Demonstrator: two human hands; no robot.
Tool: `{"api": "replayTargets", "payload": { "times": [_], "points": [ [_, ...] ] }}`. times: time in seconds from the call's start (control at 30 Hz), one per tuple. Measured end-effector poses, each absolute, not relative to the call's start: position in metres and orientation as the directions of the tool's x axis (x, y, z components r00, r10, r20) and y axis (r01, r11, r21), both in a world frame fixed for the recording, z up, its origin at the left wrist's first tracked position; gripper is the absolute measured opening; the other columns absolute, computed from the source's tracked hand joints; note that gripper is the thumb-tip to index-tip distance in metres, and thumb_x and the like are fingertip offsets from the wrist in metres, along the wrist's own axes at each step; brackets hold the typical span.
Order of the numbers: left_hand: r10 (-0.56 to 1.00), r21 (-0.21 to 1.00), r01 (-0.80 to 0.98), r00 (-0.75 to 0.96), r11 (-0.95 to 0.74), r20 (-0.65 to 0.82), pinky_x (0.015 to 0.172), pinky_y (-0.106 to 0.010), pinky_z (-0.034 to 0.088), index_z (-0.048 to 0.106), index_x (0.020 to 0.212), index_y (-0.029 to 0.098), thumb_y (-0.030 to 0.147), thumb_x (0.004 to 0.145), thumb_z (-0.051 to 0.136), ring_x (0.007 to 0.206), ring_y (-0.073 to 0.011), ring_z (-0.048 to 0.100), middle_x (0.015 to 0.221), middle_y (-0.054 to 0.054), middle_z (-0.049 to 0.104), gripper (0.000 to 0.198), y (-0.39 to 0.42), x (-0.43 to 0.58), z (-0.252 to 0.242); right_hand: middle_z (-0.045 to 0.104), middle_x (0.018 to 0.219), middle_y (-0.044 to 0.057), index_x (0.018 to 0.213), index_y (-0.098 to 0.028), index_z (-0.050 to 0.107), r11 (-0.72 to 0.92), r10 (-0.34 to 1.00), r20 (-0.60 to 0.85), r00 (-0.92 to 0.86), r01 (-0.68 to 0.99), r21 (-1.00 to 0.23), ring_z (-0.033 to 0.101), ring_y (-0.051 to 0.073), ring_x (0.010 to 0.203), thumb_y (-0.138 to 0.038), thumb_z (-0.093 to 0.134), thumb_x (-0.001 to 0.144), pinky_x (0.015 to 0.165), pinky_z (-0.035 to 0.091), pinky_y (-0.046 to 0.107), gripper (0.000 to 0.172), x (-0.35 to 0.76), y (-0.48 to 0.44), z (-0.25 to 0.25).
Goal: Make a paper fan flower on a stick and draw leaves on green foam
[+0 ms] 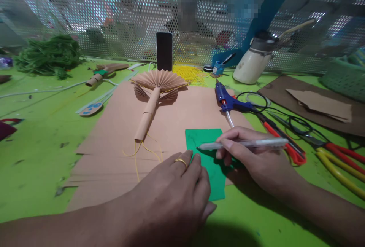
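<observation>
My right hand [251, 152] is closed around a pale pen [256, 143], whose tip is at the surface of a green sheet [203, 138]. Faint dark lines show on that sheet. My left hand [176, 190], with a gold ring, lies over the sheet's left side, fingers resting on it and thumb apart. Part of the sheet is hidden beneath this hand. Under it all lie stacked brown paper sheets [105, 133]. Beyond my left hand, a pleated brown paper fan piece [158, 79] has a rolled tube stem and yellow strings at its lower end.
A blue glue gun [228, 98], a red-handled cutter [285, 144] and scissors [339, 159] lie right, among cords. Behind stand a dark phone [164, 51], a blue pot [218, 68] and a white jug [251, 62]. Green strands [51, 54] are heaped back left, before a perforated panel [128, 22].
</observation>
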State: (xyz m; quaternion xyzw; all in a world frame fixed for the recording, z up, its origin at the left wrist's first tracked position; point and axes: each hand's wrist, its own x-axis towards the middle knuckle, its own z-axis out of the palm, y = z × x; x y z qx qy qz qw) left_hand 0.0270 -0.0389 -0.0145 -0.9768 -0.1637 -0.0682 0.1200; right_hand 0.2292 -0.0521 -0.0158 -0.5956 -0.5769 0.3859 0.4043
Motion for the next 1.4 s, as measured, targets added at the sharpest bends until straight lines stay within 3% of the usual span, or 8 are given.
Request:
{"api": "replayTargets", "payload": {
  "times": [0.27,0.5,0.9,1.13,1.3,1.4],
  "points": [
    [0.298,-0.231,0.336,0.936,-0.913,0.185,0.091,-0.044,0.052,0.067,0.105,0.010,0.032,0.098,0.040,0.100,-0.0300,0.065,0.106,-0.016,0.070,0.035,-0.040,0.025,-0.014,0.073,0.079,0.004,0.084,-0.020,0.066,-0.007,0.999,0.006,0.038,0.345,-0.939,0.066,0.016,0.072,-0.034,0.057,0.091,0.066,0.052,0.027,0.019,0.230,-0.052,-0.021],
    [0.306,-0.216,0.349,0.929,-0.912,0.209,0.095,-0.043,0.050,0.067,0.107,0.010,0.036,0.097,0.046,0.101,-0.0288,0.065,0.110,-0.016,0.069,0.035,-0.042,0.024,-0.017,0.070,0.070,0.001,0.076,-0.021,0.065,-0.005,0.999,0.013,0.045,0.381,-0.925,0.063,0.014,0.062,-0.028,0.057,0.089,0.058,0.051,0.024,0.017,0.229,-0.053,-0.016],
    [0.293,-0.212,0.344,0.926,-0.915,0.238,0.090,-0.047,0.052,0.067,0.102,0.009,0.032,0.098,0.044,0.100,-0.0310,0.065,0.102,-0.015,0.071,0.032,-0.040,0.025,-0.020,0.071,0.073,0.001,0.079,-0.021,0.065,0.014,0.992,0.061,0.109,0.388,-0.921,0.062,0.012,0.062,-0.032,0.056,0.091,0.063,0.052,0.024,0.019,0.231,-0.050,-0.015],
    [0.323,-0.103,0.344,0.929,-0.933,0.179,0.089,-0.048,0.051,0.065,0.105,0.009,0.032,0.098,0.044,0.110,-0.0334,0.061,0.105,-0.018,0.068,0.032,-0.035,0.027,-0.020,0.073,0.078,0.003,0.094,-0.020,0.070,0.020,0.996,0.046,0.073,0.327,-0.945,0.065,0.015,0.067,-0.034,0.056,0.092,0.066,0.053,0.027,0.019,0.233,-0.049,-0.016],
    [0.283,-0.150,0.318,0.935,-0.936,0.214,0.085,-0.049,0.053,0.063,0.114,0.009,0.034,0.099,0.041,0.108,-0.0341,0.061,0.108,-0.016,0.069,0.037,-0.037,0.026,-0.020,0.072,0.078,0.003,0.089,-0.020,0.071,0.019,0.998,0.037,0.053,0.305,-0.952,0.065,0.015,0.070,-0.035,0.057,0.091,0.069,0.052,0.027,0.020,0.233,-0.048,-0.015],
    [0.269,-0.161,0.301,0.944,-0.940,0.192,0.082,-0.049,0.053,0.063,0.113,0.010,0.033,0.100,0.039,0.105,-0.0333,0.062,0.106,-0.014,0.069,0.036,-0.038,0.025,-0.018,0.069,0.071,0.002,0.078,-0.020,0.070,-0.002,0.999,0.013,0.045,0.320,-0.947,0.061,0.014,0.064,-0.037,0.059,0.089,0.063,0.049,0.027,0.023,0.231,-0.047,-0.011]
  ]
}}
